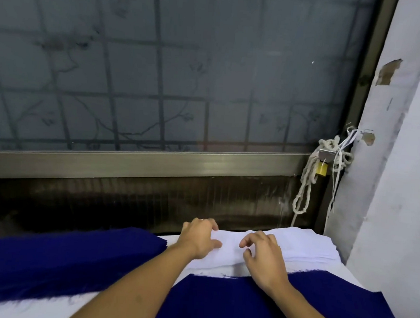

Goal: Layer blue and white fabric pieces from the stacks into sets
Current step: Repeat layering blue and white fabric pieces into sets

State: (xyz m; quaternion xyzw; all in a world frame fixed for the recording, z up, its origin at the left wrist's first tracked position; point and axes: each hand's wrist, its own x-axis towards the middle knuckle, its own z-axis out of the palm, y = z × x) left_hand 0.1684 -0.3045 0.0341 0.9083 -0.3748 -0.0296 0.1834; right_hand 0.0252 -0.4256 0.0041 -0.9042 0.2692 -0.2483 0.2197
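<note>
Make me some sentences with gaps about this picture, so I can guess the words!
The left hand and right hand are at the far stack, coloured ___.
The blue stack lies to its ___.
The padlock beside the rope is ___.
Missing words: white, left, yellow.

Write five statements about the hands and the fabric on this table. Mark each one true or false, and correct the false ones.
1. The left hand and the right hand are both at the white stack. True.
2. The blue stack lies to the right of the white stack. False: it lies to its left.
3. A single blue piece lies spread out nearest the person, under the forearms. True.
4. The right hand is lifting a blue piece. False: its curled fingers are over white fabric.
5. A yellow padlock hangs beside a rope at the window frame. True.
</note>
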